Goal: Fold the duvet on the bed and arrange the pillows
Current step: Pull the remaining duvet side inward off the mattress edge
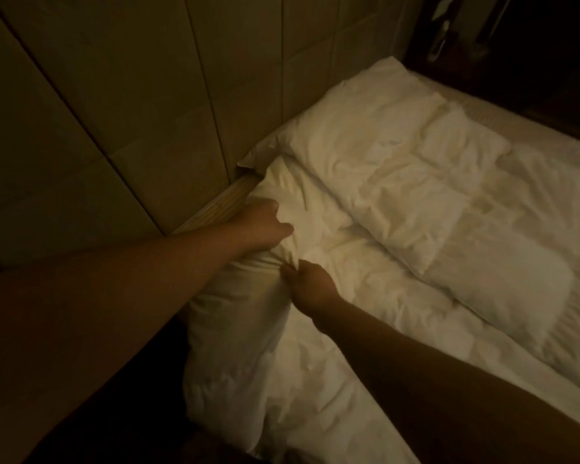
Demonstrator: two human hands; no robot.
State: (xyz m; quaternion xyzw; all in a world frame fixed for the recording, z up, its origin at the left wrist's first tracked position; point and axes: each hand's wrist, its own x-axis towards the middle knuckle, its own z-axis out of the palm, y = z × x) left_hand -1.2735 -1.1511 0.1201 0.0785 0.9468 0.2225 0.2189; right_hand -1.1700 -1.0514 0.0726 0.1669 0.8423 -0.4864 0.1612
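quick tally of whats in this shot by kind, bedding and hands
pillows: 1, long and white, by the wall
duvets: 1, white and rumpled
hands: 2, left hand and right hand, both gripping the duvet
total: 4

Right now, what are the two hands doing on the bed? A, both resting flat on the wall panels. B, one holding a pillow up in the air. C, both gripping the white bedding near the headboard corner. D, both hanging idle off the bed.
C: the left hand and the right hand both bunch the white bedding close to the wooden ledge.
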